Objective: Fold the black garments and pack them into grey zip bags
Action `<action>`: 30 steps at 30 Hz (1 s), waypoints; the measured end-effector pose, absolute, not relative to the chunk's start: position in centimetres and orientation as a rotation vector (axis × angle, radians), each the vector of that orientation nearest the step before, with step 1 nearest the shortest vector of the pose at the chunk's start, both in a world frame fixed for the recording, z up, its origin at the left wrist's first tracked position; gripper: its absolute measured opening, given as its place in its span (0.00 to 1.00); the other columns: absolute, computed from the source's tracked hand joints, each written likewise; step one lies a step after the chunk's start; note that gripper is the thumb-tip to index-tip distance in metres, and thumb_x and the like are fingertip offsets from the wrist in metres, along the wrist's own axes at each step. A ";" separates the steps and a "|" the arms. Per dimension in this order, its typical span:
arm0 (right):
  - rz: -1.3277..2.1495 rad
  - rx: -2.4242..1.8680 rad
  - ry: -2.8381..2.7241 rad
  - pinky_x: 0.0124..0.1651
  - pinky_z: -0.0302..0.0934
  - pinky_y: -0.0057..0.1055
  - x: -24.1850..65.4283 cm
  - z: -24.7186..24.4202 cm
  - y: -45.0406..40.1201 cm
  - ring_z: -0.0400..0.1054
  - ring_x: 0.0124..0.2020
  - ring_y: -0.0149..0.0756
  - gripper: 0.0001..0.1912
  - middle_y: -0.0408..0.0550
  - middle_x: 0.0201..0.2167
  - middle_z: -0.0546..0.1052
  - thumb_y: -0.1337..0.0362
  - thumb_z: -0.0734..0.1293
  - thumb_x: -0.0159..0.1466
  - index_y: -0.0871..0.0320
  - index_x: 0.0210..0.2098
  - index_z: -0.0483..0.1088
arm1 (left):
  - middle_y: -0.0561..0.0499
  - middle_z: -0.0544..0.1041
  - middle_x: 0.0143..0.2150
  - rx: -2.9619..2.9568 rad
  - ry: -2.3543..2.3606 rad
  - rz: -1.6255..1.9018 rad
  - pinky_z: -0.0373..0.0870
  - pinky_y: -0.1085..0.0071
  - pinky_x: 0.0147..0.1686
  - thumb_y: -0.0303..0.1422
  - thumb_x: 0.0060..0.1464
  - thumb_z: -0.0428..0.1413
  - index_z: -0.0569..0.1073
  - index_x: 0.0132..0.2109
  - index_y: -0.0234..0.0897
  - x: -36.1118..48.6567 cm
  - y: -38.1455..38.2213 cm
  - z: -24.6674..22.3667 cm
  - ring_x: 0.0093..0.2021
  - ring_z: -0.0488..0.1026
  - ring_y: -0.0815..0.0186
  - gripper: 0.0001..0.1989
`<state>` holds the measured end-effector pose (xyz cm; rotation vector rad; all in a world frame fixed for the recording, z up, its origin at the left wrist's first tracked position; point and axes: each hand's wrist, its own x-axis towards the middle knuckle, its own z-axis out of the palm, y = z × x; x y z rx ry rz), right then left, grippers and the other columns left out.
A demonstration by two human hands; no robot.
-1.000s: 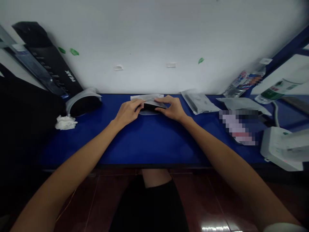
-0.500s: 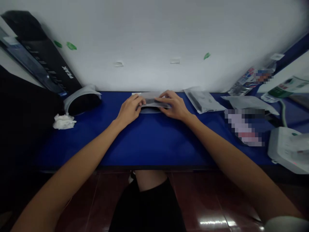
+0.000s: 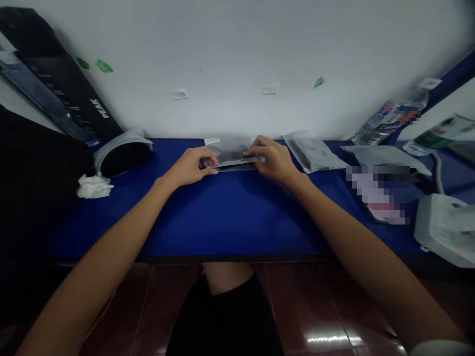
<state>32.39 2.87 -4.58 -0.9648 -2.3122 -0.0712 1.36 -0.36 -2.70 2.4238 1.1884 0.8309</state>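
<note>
Both my hands hold a frosted plastic bag [image 3: 230, 152] flat on the blue table [image 3: 230, 217]. A dark flat item [image 3: 237, 167] shows along the bag's lower edge, and the rest of it is hidden. My left hand [image 3: 190, 167] pinches the bag's left side with its fingertips. My right hand [image 3: 270, 159] grips the right end, fingers over the top.
To the left stand a black PEAK box [image 3: 63, 81], a wrapped round black object [image 3: 122, 157] and crumpled white tissue [image 3: 94, 187]. To the right lie a sealed plastic bag [image 3: 313, 154], a grey bag [image 3: 386, 154], a blurred package [image 3: 378, 195], a plastic bottle [image 3: 386, 118] and a white appliance [image 3: 445, 230].
My hands have drawn apart along the bag, the left moving leftward. The bag now lies flatter, with less of the dark item showing. The whole view has shifted slightly.
</note>
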 end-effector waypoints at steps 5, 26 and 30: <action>-0.071 -0.874 -2.366 0.53 0.68 0.52 32.5 -4.1 2.6 0.74 0.48 0.53 0.14 0.55 0.46 0.80 0.68 0.68 0.65 0.53 0.46 0.85 | 0.49 0.83 0.42 2.378 1.116 0.794 0.76 0.65 0.43 0.33 0.58 0.69 0.88 0.46 0.44 0.4 -0.4 -2.5 0.39 0.79 0.63 0.08; 0.027 -0.877 -2.599 0.64 0.62 0.66 29.3 -3.9 -1.3 0.68 0.66 0.62 0.22 0.53 0.68 0.76 0.69 0.66 0.69 0.48 0.57 0.84 | 0.49 0.89 0.43 2.395 1.135 0.637 0.81 0.63 0.47 0.23 0.56 0.65 0.88 0.50 0.42 0.2 -1.0 -1.3 0.43 0.86 0.58 0.17; 0.017 -0.868 -2.568 0.62 0.63 0.65 29.2 -4.1 -1.5 0.70 0.64 0.61 0.20 0.54 0.67 0.77 0.68 0.66 0.69 0.48 0.54 0.85 | 0.50 0.89 0.41 2.396 1.158 0.652 0.81 0.62 0.46 0.25 0.55 0.66 0.88 0.49 0.43 0.5 -1.2 -1.3 0.41 0.85 0.59 0.16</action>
